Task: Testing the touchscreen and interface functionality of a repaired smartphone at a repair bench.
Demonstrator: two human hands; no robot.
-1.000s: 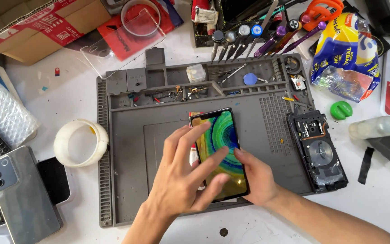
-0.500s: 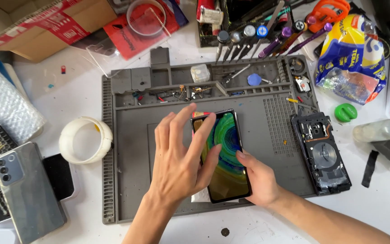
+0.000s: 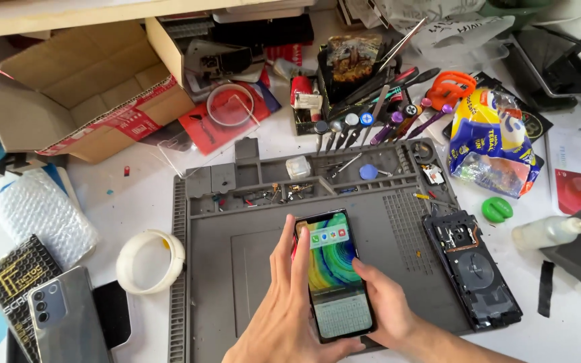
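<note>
Both hands cradle the lit phone (image 3: 334, 275) over the grey mat (image 3: 250, 269): left hand (image 3: 290, 316) and right hand (image 3: 388, 306) grip its edges, screen clear.

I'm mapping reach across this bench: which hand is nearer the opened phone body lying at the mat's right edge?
Right. The right hand grips the lit phone on the side facing the opened phone body; the left hand is beyond the lit phone, farther away.
</note>
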